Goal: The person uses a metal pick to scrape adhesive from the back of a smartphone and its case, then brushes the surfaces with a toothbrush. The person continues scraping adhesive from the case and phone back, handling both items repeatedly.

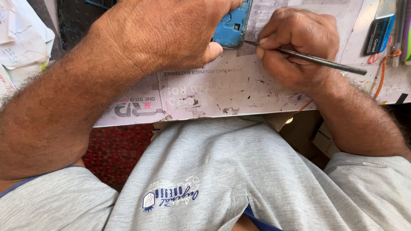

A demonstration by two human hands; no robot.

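Worktop [222, 92] with scuffed paper covering is the reference. Left hand [167, 32] lies over its far edge, pinning down a blue device frame [233, 25]. Right hand [295, 45] beside it pinches a thin metal tool [317, 60], tip touching the frame's near corner

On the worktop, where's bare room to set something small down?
Free: the scuffed paper-covered worktop strip along the near edge, below and between the left hand and right hand. Crowded: the blue device under the thin metal tool, and the far right corner with a dark packet.
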